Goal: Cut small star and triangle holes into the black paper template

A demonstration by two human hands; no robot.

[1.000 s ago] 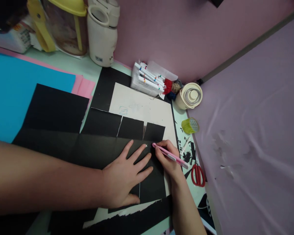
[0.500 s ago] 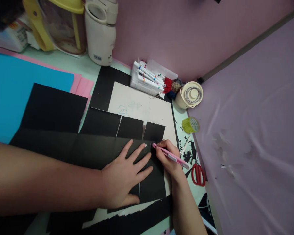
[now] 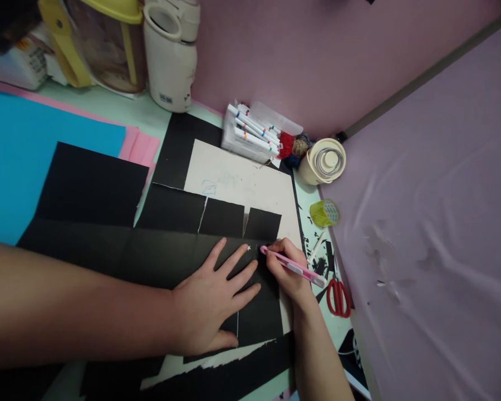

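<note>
My left hand (image 3: 217, 301) lies flat with spread fingers on a large sheet of black paper (image 3: 162, 253), pressing it down. Slits divide the sheet's upper edge into flaps. In my right hand (image 3: 290, 270) is a slim pink craft knife (image 3: 294, 266) with a grey slider, gripped like a pen. Its front end points at the paper just right of a small white star-shaped mark (image 3: 249, 248); the blade itself is too small to make out. Beneath the black paper lies a pale board (image 3: 250, 178) with faint blue drawing on it.
Red-handled scissors (image 3: 338, 298), black paper scraps (image 3: 319, 267) and a roll of yellow-green tape (image 3: 324, 213) lie to the right. Behind stand a box of markers (image 3: 250, 139), a cream lidded container (image 3: 323, 161) and a white bottle (image 3: 171, 61). Blue paper (image 3: 45, 122) lies at left.
The craft knife's front end has shifted very slightly toward me. My left hand and the black paper have stayed in place.
</note>
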